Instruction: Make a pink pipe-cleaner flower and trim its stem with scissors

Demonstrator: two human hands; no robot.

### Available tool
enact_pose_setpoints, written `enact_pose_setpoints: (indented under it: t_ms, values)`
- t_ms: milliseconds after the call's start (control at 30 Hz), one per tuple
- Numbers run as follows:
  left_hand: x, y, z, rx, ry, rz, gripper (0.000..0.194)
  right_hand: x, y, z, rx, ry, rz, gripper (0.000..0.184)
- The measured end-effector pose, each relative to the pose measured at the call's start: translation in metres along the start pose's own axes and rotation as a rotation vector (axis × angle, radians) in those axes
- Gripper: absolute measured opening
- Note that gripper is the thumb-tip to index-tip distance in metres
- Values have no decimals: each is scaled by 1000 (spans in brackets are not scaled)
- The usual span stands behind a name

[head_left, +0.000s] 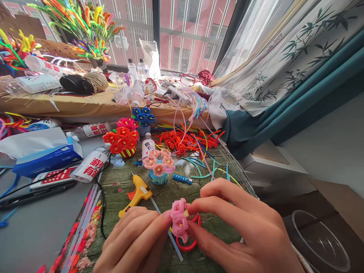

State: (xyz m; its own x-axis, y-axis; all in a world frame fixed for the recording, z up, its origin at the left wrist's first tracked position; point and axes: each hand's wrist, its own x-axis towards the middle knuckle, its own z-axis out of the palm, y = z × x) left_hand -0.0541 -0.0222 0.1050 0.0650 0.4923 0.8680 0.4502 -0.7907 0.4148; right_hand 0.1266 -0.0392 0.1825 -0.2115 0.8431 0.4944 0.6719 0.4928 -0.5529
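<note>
A small pink pipe-cleaner flower [179, 222] with bits of yellow in it is held low in the middle of the view. My left hand [133, 239] pinches its left side between thumb and fingers. From the right, my right hand [241, 227] grips it with thumb and index finger, the other fingers curled loosely. Behind and below the flower shows a red loop [187, 248], partly hidden; its kind is unclear. A clear glue stick [170, 237] lies beneath. Just beyond my left hand rests a yellow glue gun [140, 188] on the dark green tabletop [113, 197].
Past the hands stand pots of pink flowers [158, 167], red flowers [123, 140] and blue flowers [143, 116]. Loose red pipe cleaners [182, 143] lie behind. At left are a tissue box [48, 157] and a bottle [92, 163]. A cluttered windowsill [93, 108] spans the back.
</note>
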Motion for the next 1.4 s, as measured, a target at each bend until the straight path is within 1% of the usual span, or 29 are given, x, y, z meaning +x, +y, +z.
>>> enact_pose_setpoints:
  t_ms: [200, 367, 500, 567, 600, 700, 767, 800, 833, 867, 900, 933, 1000, 1033, 1067, 1100, 1167, 1200, 1233, 1267, 1333, 1400]
  values:
    - [-1, 1, 1, 1, -1, -15, 11, -1, 4, 3, 94, -75, 29, 5]
    - [1, 1, 5, 14, 70, -53, 9, 0, 2, -1, 222, -164, 137, 6]
    - [-2, -2, 6, -29, 116, -98, 11, 4, 6, -10, 434, -213, 259, 13]
    - [-5, -4, 7, -55, 126, -123, 11, 3, 12, -12, 609, -165, 309, 22]
    - [-6, -4, 8, -65, 147, -142, 10, 1, 16, -12, 710, -113, 333, 25]
    - [-7, -4, 11, -109, 237, -214, 12, -9, 26, -5, 1032, 140, 367, 36]
    - [-5, -3, 12, -155, 268, -233, 17, -19, 31, 1, 1107, 253, 431, 41]
    - [-3, -2, 12, -179, 273, -239, 19, -25, 33, 3, 1086, 297, 459, 43]
    - [-2, -1, 12, -196, 281, -247, 19, -31, 35, 5, 1038, 369, 498, 44]
    - [-1, -1, 12, -205, 290, -265, 17, -37, 38, 7, 976, 400, 532, 46]
    - [0, 0, 11, -206, 296, -286, 14, -43, 41, 7, 905, 401, 576, 47]
    - [0, 0, 11, -208, 299, -306, 11, -48, 44, 8, 840, 376, 621, 43]
    - [-1, 0, 11, -209, 296, -324, 9, -54, 48, 8, 789, 376, 655, 25]
    - [-2, 0, 11, -210, 295, -323, 11, -55, 49, 7, 648, 373, 694, 21]
    - [-4, 0, 11, -213, 292, -308, 13, -55, 47, 7, 500, 378, 698, 21]
    - [-5, 0, 11, -213, 285, -290, 15, -53, 43, 7, 365, 373, 659, 22]
    - [-8, 1, 11, -195, 249, -255, 18, -45, 32, 6, 189, 336, 470, 21]
    - [-9, 2, 11, -182, 214, -238, 18, -39, 25, 5, 140, 291, 361, 18]
    - [-9, 2, 10, -166, 181, -224, 16, -33, 18, 4, 120, 220, 266, 17]
    - [-9, 3, 10, -148, 152, -210, 14, -27, 12, 4, 112, 180, 176, 18]
    - [-7, 5, 8, -107, 111, -162, 8, -16, 3, 3, 126, 64, 78, 13]
    - [-4, 7, 5, -73, 96, -112, 5, -9, 0, 3, 140, -12, 82, 10]
